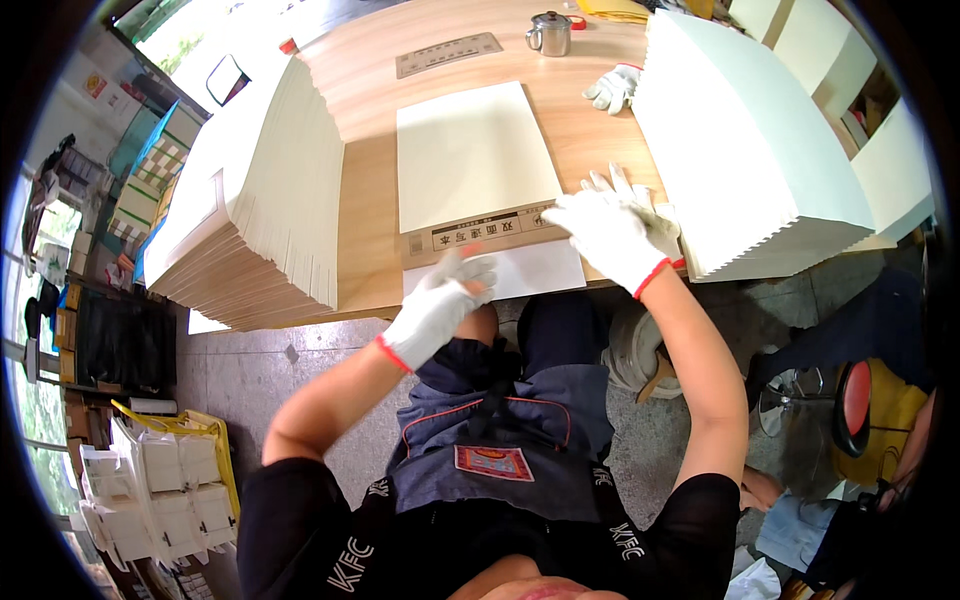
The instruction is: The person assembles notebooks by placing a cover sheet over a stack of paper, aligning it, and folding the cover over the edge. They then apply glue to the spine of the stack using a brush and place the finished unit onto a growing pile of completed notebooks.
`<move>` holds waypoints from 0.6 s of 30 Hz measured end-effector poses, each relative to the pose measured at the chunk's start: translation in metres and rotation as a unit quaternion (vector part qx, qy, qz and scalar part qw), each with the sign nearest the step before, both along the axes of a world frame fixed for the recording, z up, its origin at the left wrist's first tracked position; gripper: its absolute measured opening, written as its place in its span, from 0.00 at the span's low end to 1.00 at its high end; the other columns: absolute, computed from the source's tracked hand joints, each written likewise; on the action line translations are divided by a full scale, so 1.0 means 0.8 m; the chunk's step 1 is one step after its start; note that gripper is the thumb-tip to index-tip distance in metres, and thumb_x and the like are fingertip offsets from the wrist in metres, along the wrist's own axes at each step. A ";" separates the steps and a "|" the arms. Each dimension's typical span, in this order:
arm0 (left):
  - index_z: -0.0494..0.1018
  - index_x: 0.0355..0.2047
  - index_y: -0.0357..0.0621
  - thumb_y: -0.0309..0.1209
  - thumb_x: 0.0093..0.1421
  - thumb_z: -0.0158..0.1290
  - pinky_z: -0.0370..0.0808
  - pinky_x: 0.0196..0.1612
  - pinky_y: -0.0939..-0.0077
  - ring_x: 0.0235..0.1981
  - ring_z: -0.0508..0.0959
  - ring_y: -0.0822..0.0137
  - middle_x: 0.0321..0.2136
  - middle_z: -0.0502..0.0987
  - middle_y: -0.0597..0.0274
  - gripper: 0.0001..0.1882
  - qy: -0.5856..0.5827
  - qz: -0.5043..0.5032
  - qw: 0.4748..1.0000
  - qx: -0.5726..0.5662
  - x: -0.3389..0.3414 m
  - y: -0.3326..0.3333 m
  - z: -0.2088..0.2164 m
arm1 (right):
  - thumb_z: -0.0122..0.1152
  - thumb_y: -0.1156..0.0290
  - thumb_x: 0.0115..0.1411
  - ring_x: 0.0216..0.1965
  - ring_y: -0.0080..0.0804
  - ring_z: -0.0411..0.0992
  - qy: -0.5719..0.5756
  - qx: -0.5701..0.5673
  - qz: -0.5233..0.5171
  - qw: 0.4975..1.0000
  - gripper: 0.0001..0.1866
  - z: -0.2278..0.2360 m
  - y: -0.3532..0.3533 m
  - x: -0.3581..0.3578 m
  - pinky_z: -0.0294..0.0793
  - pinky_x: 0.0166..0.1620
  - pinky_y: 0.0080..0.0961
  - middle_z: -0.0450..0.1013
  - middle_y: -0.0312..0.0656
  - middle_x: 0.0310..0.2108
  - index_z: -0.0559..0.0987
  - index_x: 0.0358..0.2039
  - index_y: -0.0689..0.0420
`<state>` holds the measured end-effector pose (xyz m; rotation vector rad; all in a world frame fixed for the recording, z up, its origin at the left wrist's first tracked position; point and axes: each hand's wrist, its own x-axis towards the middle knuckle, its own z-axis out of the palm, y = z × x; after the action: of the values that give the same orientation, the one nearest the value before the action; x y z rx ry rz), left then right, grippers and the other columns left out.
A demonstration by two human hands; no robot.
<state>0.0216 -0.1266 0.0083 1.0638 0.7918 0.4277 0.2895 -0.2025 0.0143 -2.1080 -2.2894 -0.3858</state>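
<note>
A cream paper block (pixel 475 155) lies on the table, with a brown printed cover strip (pixel 485 232) along its near side. A white sheet (pixel 535 270) sticks out beneath it toward the table's front edge. My left hand (pixel 438 305), in a white glove with bare fingertips showing, is over that sheet's left end, fingers apart and slightly blurred. At the strip's right end is my gloved right hand (pixel 612 235), fingers reaching left and holding nothing visible. Partly behind it lies what looks like a loose white glove (pixel 660 222).
Tall fanned paper stacks stand left (pixel 290 190) and right (pixel 745 150). Farther back are another glove (pixel 613 88), a metal mug (pixel 550 35) and a brown printed card (pixel 448 55). Below, a yellow-framed cart (pixel 165 470) holds white bundles; a person's leg (pixel 850 335) and a stool (pixel 853 410) are at right.
</note>
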 end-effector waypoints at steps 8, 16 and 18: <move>0.59 0.54 0.38 0.29 0.66 0.41 0.64 0.64 0.43 0.65 0.59 0.44 0.60 0.61 0.46 0.17 -0.227 0.368 0.843 -0.319 -0.012 0.006 0.004 | 0.56 0.76 0.55 0.61 0.49 0.63 0.148 0.026 0.036 0.988 0.23 -0.046 0.000 0.014 0.52 0.69 0.49 0.71 0.36 0.52 0.79 0.51 0.40; 0.62 0.53 0.39 0.31 0.65 0.45 0.70 0.60 0.41 0.61 0.64 0.46 0.56 0.63 0.48 0.17 -0.177 0.281 0.907 -0.259 0.005 0.078 -0.041 | 0.54 0.49 0.61 0.57 0.43 0.66 0.264 -0.003 -0.051 0.963 0.21 -0.013 0.017 0.015 0.56 0.66 0.39 0.76 0.39 0.47 0.79 0.48 0.47; 0.64 0.48 0.41 0.31 0.65 0.44 0.76 0.56 0.48 0.56 0.70 0.47 0.52 0.68 0.48 0.13 -0.121 0.301 0.913 -0.247 0.014 0.090 -0.019 | 0.50 0.40 0.62 0.55 0.38 0.68 0.520 -0.034 -0.169 0.837 0.29 -0.001 0.047 0.034 0.60 0.64 0.34 0.77 0.41 0.46 0.78 0.49 0.51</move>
<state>0.0329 -0.0545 -0.0067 0.2664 0.9345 0.8130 0.3164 -0.1648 0.0136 -1.9533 -1.3018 0.7047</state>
